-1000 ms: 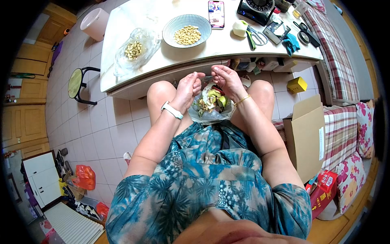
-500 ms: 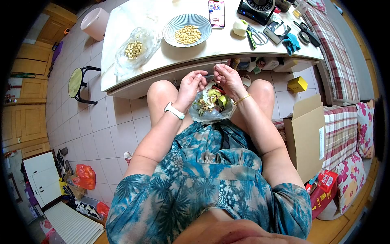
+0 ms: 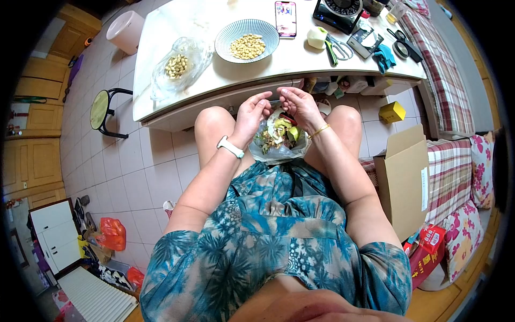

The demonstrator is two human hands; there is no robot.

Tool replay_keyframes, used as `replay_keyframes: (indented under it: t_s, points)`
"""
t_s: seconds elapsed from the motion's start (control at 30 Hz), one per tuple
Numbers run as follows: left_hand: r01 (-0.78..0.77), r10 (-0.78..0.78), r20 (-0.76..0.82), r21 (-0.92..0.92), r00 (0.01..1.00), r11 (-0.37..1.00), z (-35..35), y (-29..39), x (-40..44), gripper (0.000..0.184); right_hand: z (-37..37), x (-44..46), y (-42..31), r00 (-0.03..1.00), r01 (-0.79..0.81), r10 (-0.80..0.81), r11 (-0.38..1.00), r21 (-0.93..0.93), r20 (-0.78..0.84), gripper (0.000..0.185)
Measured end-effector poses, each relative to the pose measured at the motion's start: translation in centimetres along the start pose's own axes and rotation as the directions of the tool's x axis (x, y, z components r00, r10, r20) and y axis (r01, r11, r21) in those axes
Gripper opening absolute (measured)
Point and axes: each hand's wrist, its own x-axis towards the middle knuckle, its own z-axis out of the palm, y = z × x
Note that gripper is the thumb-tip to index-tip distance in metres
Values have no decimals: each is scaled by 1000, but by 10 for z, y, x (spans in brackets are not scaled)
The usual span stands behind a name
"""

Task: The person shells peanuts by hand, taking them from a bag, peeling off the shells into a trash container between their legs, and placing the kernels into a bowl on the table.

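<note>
My left hand (image 3: 252, 115), with a white band at the wrist, is closed over the left rim of a plastic-lined waste bin (image 3: 279, 137) between my knees. Close to its right, my right hand (image 3: 301, 109) is closed too, thumb and fingertips pressed together. Anything in either pinch is too small to make out. Green and pale peelings and scraps fill the bin below them. On the table (image 3: 225, 78) stands a striped bowl (image 3: 221, 43) of shelled nuts (image 3: 248, 47). Left of it, a clear plastic bag (image 3: 196, 59) lies open with more nuts (image 3: 176, 66) on it.
A phone (image 3: 285, 19), a peeled fruit (image 3: 317, 37), scissors (image 3: 341, 49), a blue cloth (image 3: 384, 57) and a black device (image 3: 338, 13) are on the table. A stool (image 3: 100, 110) stands left, a cardboard box (image 3: 403, 185) right, a yellow box (image 3: 392, 111) on the floor.
My hands moved slightly apart and then closer together again above the bin. The left fingers shifted their bend. The bowl, bag and nuts stayed in place.
</note>
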Motion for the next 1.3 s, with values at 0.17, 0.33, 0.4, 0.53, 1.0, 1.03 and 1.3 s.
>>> replay_keyframes:
  t_s: [0.17, 0.33, 0.4, 0.53, 1.0, 1.03, 1.3]
  points:
    - [-3, 0, 64, 38, 998, 999, -4, 0, -2, 27, -9, 1, 1, 995, -39, 40, 999, -9, 87, 19]
    - [34, -28, 135, -46, 990, 998, -14, -11, 4, 28, -4, 2, 4, 998, -24, 28, 998, -56, 63, 19]
    - [59, -53, 60, -96, 997, 994, -12, -14, 4, 28, 8, -3, 0, 1000, -21, 22, 997, -74, 15, 19]
    - [191, -195, -25, -102, 981, 976, -7, -4, 4, 28, 6, -2, 2, 998, -57, 55, 990, -130, -18, 20]
    - [247, -274, 53, 302, 960, 921, -10, -22, 6, 28, -9, 5, 8, 998, -48, 40, 973, -225, -38, 24]
    - [211, -231, 59, 237, 971, 948, -10, -20, 5, 28, -8, 5, 6, 998, -57, 51, 981, -188, -35, 25]
    - [59, -60, 25, 47, 998, 997, -3, -3, 1, 28, 9, -5, -4, 1000, 28, -29, 988, -149, -4, 21]
